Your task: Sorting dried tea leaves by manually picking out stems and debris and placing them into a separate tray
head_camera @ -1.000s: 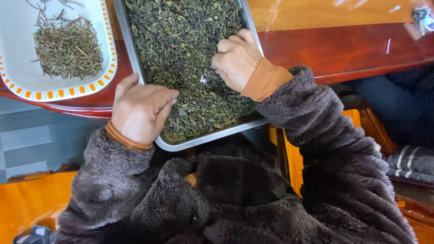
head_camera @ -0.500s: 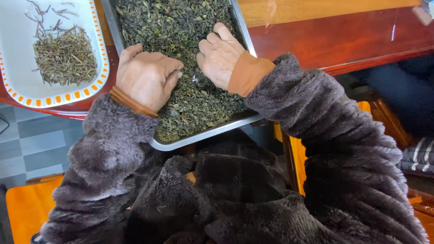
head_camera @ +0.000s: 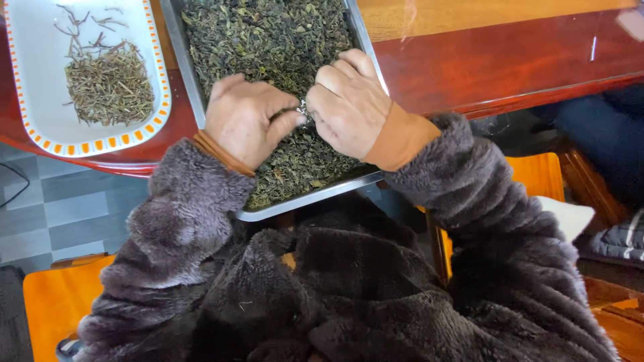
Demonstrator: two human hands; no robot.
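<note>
Head view: left hand [head_camera: 243,122] and right hand [head_camera: 349,104] lying palm-down on leaves [head_camera: 268,40] in tray [head_camera: 305,200], knuckles up, thumbs meeting at centre. Fingers curling together into leaves; whether pinching anything, cannot tell. Tray resting on table [head_camera: 510,60], near end overhanging edge, long axis running away from person. One tray, one plate [head_camera: 30,127] left of tray, holding stems [head_camera: 111,84].

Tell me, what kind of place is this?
Probably a home or small workshop where dried tea leaves get sorted by hand. A shiny rectangular metal tray heaped with dark green leaves sits on a polished reddish wooden table, beside a white orange-trimmed dish holding picked-out pale stems.
</note>
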